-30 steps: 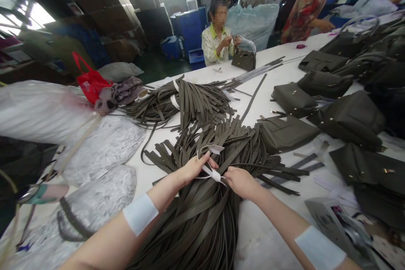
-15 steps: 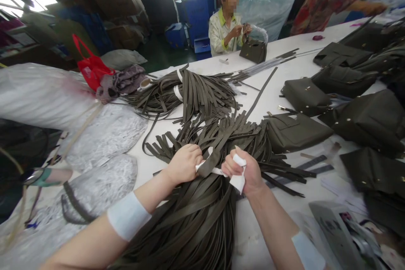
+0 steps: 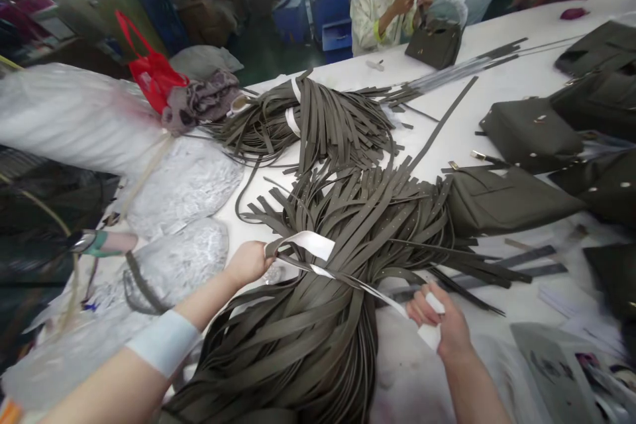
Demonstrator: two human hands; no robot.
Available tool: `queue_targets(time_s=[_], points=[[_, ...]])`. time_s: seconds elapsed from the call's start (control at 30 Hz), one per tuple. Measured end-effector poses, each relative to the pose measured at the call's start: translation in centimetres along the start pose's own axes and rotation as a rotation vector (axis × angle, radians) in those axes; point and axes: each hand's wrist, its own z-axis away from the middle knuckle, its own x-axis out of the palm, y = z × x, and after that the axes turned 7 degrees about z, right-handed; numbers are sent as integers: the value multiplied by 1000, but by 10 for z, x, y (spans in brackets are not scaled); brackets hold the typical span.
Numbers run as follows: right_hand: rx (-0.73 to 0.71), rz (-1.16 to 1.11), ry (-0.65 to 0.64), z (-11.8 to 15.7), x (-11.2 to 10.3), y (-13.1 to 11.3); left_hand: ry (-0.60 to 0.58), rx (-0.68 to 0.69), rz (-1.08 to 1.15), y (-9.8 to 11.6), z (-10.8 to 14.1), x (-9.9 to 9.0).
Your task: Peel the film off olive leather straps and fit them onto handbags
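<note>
Atop table [image 3: 501, 30], strap bundle [image 3: 313, 338] runs near-far, cut ends [image 3: 358, 192] pointing away. L hand [image 3: 247, 264] & R hand [image 3: 442, 319] grip tie [image 3: 318, 244] crosswise, fingers closed.

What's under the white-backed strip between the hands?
The near bundle of dark straps runs under the strip, which both the left hand and right hand grip. Straps deeper in the bundle and the table beneath it are covered.

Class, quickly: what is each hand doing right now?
Left hand: closed, gripping one end of the white-backed strip.
Right hand: closed, gripping the strip's other end, white side showing.
</note>
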Motion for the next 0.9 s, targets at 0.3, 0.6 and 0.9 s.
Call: queue_targets(time_s=[0.3, 0.6, 0.9], points=[[-132, 296, -284, 25, 95, -89, -386, 133, 1420, 117, 5, -52], [-201, 851, -344, 5, 118, -38, -282, 578, 817, 194, 19, -52], [-265, 1057, -148, -6, 109, -41, -221, 532, 1082, 157, -12, -15]])
